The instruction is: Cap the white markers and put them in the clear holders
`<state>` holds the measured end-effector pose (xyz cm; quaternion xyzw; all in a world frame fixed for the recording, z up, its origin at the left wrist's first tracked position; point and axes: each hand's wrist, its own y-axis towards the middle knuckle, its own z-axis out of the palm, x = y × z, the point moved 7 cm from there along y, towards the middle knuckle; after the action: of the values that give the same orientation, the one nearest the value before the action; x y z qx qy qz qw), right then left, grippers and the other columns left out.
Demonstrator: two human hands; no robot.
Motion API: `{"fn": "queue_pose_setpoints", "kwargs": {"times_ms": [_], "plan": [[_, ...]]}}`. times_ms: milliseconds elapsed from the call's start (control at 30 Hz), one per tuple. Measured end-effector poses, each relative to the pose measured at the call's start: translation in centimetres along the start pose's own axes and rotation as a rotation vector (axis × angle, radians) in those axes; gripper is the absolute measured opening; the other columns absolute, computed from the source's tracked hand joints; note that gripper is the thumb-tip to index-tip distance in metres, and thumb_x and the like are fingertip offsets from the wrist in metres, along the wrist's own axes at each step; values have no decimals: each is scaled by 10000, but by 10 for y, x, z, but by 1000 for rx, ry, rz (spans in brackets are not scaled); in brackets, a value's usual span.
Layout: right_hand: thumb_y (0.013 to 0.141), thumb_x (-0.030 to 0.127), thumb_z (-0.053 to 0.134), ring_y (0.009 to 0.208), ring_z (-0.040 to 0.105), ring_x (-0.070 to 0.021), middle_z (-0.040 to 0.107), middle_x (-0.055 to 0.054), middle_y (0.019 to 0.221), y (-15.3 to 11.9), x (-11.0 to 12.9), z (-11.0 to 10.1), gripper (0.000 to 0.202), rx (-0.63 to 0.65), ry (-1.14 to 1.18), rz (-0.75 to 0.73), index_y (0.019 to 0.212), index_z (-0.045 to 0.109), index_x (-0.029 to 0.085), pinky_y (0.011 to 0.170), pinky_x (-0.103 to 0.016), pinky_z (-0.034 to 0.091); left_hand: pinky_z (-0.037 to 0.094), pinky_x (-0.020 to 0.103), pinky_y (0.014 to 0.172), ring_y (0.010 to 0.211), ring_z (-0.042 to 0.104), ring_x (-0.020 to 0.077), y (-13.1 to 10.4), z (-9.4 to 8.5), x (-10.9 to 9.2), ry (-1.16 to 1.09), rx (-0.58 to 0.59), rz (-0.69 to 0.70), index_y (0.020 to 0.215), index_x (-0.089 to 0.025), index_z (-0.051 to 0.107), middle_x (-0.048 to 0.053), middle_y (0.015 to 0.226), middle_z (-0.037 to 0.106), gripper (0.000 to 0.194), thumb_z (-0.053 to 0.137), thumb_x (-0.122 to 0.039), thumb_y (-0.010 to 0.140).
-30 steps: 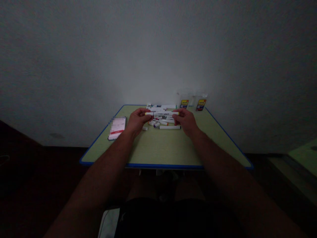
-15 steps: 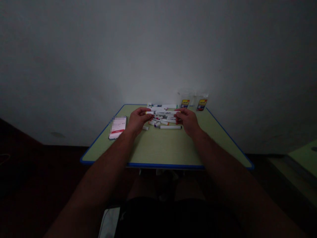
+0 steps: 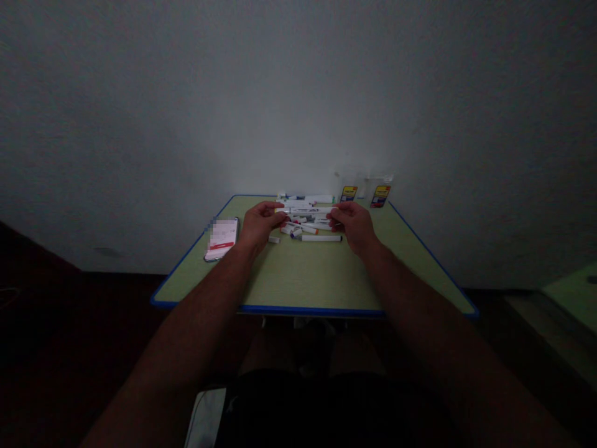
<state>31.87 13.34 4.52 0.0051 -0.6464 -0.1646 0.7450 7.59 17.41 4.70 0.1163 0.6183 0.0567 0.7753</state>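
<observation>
Two bare hands, left (image 3: 261, 224) and right (image 3: 355, 225), pinch opposite ends of a white cylindrical marker with a yellow end (image 3: 305, 211), its long axis running side to side between them, neither hand nearer, above the loose pile of white markers (image 3: 303, 229).

Plain grey wall (image 3: 298, 93) behind 1 blue-edged green table (image 3: 308, 280); dim light.

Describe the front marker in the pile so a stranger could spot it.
On the green table, find the pile of white markers. The front marker lies sideways; its right end is dark, unlike the orange-ended marker just behind.
</observation>
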Motion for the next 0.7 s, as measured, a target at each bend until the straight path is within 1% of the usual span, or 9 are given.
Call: {"fn": "queue_pose_setpoints", "kwargs": {"times_ms": [67,100,167,333,567,700], "plan": [[706,348,820,541,596,-94,689,19,709,0,0,-1,305,-16,-21,-8,859,607,193,498,-222,509,454,233,501,502,569,98,1,-3,-1,91,-22,39,891,-142,727,-16,617,647,256,823,-162,655],[702,357,822,536,586,-93,680,23,700,0,0,-2,307,-24,-29,-8,853,612,192,497,-225,510,411,225,465,463,520,86,2,-4,-2,124,-27,55,883,-146,738,-33,577,612,241,823,-171,658],[695,373,828,539,581,-94,670,23,692,1,0,-3,313,-40,-41,-1,839,619,191,497,-228,513,385,226,454,442,485,80,3,-5,-2,145,-33,61,887,-149,753,-40,552,592,228,816,-189,672],[698,395,829,553,586,-96,678,3,719,1,0,-4,314,-54,-42,1,810,625,185,491,-224,514,469,249,546,533,567,102,2,-4,1,78,-46,-7,934,-128,759,27,689,697,257,805,-209,694],[750,384,814,552,600,-95,700,-18,727,2,-3,-6,276,-80,-46,21,780,631,179,468,-204,501,498,250,578,565,580,104,3,-4,5,34,-40,-48,885,-123,758,41,709,706,209,808,-233,714],[812,317,765,533,591,-92,702,-22,714,2,-4,-8,198,-101,-32,43,760,636,175,460,-204,502,495,250,578,555,559,103,4,-5,7,37,-37,-47,826,-132,746,29,668,679,159,809,-236,724]]}}
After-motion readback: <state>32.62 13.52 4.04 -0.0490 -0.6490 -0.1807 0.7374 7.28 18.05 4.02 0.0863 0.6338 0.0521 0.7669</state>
